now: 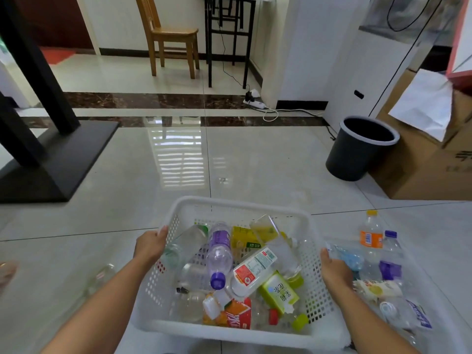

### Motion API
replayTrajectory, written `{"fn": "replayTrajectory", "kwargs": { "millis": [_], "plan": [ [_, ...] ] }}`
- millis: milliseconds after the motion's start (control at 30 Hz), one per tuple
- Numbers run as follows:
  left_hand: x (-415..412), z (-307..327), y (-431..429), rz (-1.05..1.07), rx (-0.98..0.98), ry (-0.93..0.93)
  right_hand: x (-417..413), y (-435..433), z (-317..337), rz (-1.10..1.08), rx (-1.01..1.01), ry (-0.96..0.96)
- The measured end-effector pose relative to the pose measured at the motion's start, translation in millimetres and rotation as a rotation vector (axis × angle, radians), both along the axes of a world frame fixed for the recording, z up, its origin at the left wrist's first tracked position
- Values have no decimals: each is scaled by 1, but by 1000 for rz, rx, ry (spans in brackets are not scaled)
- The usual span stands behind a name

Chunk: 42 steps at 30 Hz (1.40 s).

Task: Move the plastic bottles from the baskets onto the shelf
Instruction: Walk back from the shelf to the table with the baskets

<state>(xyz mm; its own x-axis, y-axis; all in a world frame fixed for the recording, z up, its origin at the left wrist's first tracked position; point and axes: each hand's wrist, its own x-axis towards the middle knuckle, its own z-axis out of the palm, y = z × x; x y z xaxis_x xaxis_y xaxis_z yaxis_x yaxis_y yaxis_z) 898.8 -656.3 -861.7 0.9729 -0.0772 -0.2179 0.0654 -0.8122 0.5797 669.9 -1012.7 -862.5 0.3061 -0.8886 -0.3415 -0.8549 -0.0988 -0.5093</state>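
At the bottom centre of the frame a white basket [240, 203] sits low over the tiled floor [268, 162], packed with plastic bottles lying at all angles, among them a purple-capped bottle [219, 254] and a red-and-white labelled bottle [252, 270]. The left hand [150, 247] grips the basket's left rim with its fingers [162, 232] curled over the edge. The right hand [335, 270] holds the right wall the same way, thumb along the rim. Whether the basket is lifted or resting on the floor cannot be told.

At lower right more bottles, including an orange-labelled bottle [371, 237], stand and lie in what looks like a second, blurred pale basket. A clear bottle [99, 277] lies on the floor at lower left.

Further off are a dark bin [357, 149] and a cardboard box [421, 169] at right, a black stand [51, 149] at left, and a wooden chair [171, 37] at the top.

The step in hand appears to be carrying or shifting the whole basket; no bottle has been picked out yet. No shelf is plainly in view, so the next move likely calls for bringing the basket to it level, so nothing spills, then freeing a hand to take single bottles.
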Motion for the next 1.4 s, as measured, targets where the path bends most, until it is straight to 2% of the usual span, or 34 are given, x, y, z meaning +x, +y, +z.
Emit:
{"fn": "replayTrajectory", "kwargs": {
  "millis": [267, 400, 500, 667, 900, 1100, 1233, 1400],
  "plan": [
    [-19, 41, 20, -7, 25, -56, -33, 30, 30, 23, 9, -27],
    [-44, 86, 40, 9, 103, 42, -56, 44, 83, 12, 1, 20],
    [-61, 132, 54, 20, 169, 121, -64, 53, 141, 3, 19, -18],
    [-63, 248, 71, 46, 158, 115, -61, 58, 260, 39, 53, -54],
    [-70, 451, 109, 64, 107, 58, -57, 82, 463, 45, 75, -66],
    [-106, 612, 161, 174, 70, -3, -62, 116, 619, 111, 90, -114],
    [-140, 692, 198, 269, 28, 11, -66, 143, 687, 193, 109, -194],
    [-206, 745, 257, 418, 38, -41, -85, 186, 737, 272, 124, -280]
  ]
}}
